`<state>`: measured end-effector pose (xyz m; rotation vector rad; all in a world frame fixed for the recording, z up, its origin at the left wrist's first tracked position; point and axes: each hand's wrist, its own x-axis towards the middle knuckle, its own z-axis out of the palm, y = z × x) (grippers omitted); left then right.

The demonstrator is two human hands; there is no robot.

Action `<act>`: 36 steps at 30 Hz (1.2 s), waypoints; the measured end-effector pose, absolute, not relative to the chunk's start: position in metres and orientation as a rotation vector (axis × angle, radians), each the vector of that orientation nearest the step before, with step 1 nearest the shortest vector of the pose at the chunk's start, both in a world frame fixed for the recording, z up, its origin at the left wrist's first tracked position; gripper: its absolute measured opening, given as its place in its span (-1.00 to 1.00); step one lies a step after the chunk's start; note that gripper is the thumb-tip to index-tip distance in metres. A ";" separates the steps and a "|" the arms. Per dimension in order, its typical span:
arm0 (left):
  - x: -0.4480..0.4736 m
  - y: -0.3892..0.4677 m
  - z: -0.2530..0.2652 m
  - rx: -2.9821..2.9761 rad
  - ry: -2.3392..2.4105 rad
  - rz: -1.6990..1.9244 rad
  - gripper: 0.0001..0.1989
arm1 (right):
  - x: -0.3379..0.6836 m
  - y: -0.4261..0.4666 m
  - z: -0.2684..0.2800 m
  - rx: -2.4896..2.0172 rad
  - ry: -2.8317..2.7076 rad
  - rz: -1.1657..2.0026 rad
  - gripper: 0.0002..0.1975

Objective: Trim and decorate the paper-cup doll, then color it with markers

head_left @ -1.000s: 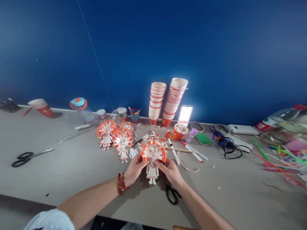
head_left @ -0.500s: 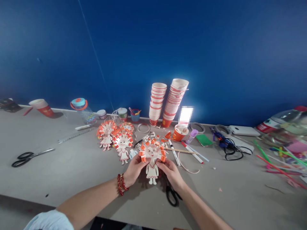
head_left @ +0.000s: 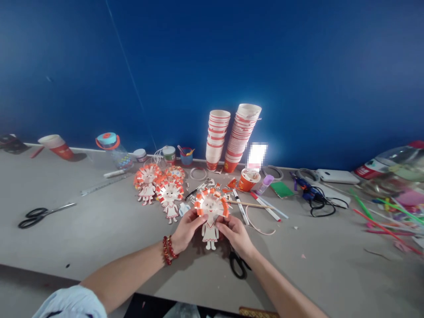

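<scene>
**Paper-cup doll turned in both hands**

Little has shifted since a second ago: the paper-cup doll (head_left: 211, 215) sits a touch higher. Left hand (head_left: 186, 230) and right hand (head_left: 236, 234) pinch it from either side, near the bench's (head_left: 99, 229) middle, over black scissors (head_left: 237, 265). It looks like shaping the orange fringe; the next curl wants a light fingertip grip. Finished dolls (head_left: 159, 187) lie just beyond.

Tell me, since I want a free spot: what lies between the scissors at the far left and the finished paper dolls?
In the head view, bare table lies between the scissors and the paper dolls; a ruler lies just behind.
</scene>
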<state>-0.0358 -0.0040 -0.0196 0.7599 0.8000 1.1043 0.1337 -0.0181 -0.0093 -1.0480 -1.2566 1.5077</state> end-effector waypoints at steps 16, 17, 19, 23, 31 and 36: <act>-0.035 -0.003 -0.018 0.689 0.826 1.163 -0.75 | 0.132 -0.019 0.001 -1.127 -1.202 1.459 -0.68; -0.035 -0.003 -0.018 0.674 0.821 1.160 -0.74 | 0.132 -0.019 0.001 -1.117 -1.189 1.460 -0.68; -0.034 -0.003 -0.017 0.623 0.828 1.165 -0.74 | 0.132 -0.018 0.002 -1.095 -1.143 1.464 -0.69; -0.033 -0.004 -0.014 0.518 0.844 1.192 -0.74 | 0.132 -0.018 0.004 -1.071 -1.019 1.454 -0.67; -0.033 -0.003 -0.014 0.608 0.795 1.123 -0.74 | 0.135 -0.018 0.007 -0.868 -0.921 1.406 -0.60; -0.034 -0.004 -0.015 0.676 0.776 1.088 -0.71 | 0.132 -0.023 0.010 -0.897 -1.011 1.423 -0.41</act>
